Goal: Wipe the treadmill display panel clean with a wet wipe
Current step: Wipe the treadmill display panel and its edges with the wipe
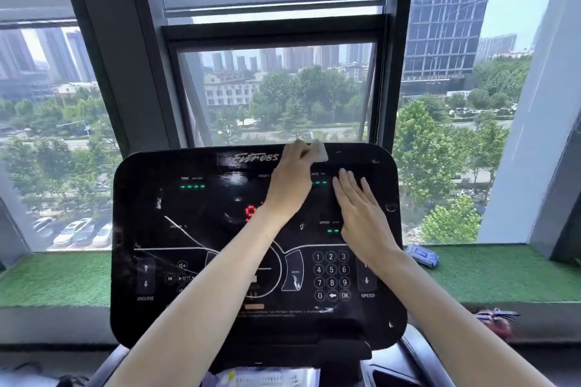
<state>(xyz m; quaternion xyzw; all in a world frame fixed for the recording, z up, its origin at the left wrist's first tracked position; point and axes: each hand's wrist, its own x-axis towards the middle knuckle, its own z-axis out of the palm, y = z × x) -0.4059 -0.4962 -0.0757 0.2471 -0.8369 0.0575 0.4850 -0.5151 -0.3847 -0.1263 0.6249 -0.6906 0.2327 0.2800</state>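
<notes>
So at about 9 o'clock there's a strip of green fake grass [53,280] running along the window ledge, with parked cars and trees visible through the glass above it.

The middle is taken up by the treadmill display panel [195,229], a big black glossy slab with rounded corners. On its left half you can see a "TIME" readout with green dashes, some white smudges and streaky lines, and "INCLINE" arrows down at 7 o'clock. A red dotted ring glows near the centre.

The left hand [290,185] reaches up across the panel toward 12 o'clock, right by the "Fitness" logo. Its fingers are curled in around a white wet wipe [319,151], which is pressed against the very top edge of the panel, just right of the logo. The forearm crosses the middle of the screen diagonally.

Just to the right, the right hand [361,210] lies flat on the panel, palm down, fingers stretched out straight and close together, holding nothing. It sits over the "SPEED" readout, and below it at about 5 o'clock is the number keypad [331,275] with an OK button.

Off the panel at 3 o'clock, a blue pack of wipes [423,256] lies on the grass ledge, just beside the panel's right edge. Further down at 4 o'clock there's something red and blurry [496,322]; can't tell what it is.
</notes>
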